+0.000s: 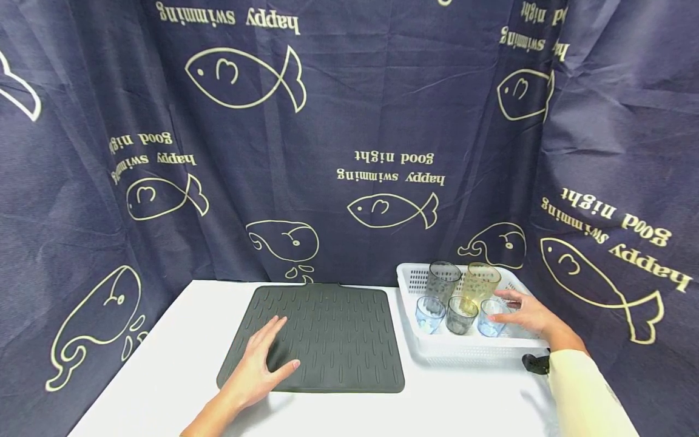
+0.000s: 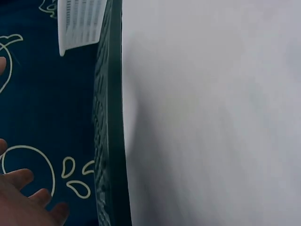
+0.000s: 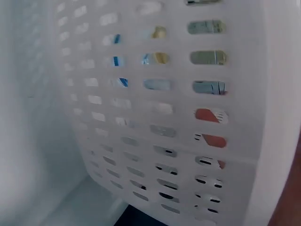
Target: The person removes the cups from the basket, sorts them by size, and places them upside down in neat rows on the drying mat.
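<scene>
white table (image 1: 180, 364) carries dark ribbed mat (image 1: 338, 340) at centre, white slotted basket (image 1: 469, 351) just beside mat on right; small black object (image 1: 536, 363) near basket's front right corner

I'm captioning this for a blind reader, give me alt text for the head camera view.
A person's left hand rests flat on a dark ribbed mat on a white table, while the right hand reaches into a white basket touching a blue glass among five tinted glasses.

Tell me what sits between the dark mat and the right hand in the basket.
In the head view, the basket wall, then glasses, stand between the dark mat and the right hand.
</scene>
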A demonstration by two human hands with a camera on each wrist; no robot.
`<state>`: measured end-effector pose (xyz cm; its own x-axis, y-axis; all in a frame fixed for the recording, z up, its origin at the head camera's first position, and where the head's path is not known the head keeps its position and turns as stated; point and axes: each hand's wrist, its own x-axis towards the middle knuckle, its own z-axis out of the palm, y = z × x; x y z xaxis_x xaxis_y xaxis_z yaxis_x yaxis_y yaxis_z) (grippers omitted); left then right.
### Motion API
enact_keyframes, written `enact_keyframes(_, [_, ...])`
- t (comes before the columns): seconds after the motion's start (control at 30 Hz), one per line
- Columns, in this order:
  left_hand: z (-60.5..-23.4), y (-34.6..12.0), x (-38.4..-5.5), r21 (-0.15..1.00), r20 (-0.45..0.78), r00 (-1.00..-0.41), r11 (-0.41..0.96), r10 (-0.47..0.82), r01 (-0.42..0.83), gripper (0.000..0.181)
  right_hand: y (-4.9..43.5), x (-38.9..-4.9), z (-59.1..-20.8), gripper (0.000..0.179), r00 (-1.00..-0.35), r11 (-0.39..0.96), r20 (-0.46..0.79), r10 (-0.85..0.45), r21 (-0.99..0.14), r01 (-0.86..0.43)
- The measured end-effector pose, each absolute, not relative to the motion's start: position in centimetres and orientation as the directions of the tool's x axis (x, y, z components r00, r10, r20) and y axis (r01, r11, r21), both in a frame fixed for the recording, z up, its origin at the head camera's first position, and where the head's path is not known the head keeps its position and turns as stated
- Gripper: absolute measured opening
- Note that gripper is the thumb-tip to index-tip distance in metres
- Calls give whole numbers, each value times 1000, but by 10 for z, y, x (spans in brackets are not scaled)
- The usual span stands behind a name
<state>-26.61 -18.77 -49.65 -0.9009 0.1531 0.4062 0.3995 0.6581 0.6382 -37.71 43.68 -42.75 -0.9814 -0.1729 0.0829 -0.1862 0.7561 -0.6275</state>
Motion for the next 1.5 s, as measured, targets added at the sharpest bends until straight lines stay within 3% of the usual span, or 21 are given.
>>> enact_keyframes(0.63, [-499, -159, -242, 759, 346, -928, 542, 136, 362, 78, 449, -391, -434, 83, -979, 754, 4, -202, -638, -159])
enact_keyframes(0.83, [-500, -146, -238, 810, 350, -924, 446, 152, 380, 74, 452, -397, -438, 84, -982, 751, -29, -188, -649, -125])
enact_keyframes(1.1, [-498, -134, -235, 891, 258, -951, 339, 173, 303, 72, 448, -396, -437, 82, -975, 709, -76, -207, -699, -96])
enact_keyframes(1.5, [-498, -123, -237, 915, 255, -953, 278, 166, 293, 72, 449, -398, -440, 84, -972, 697, -126, -199, -716, -50])
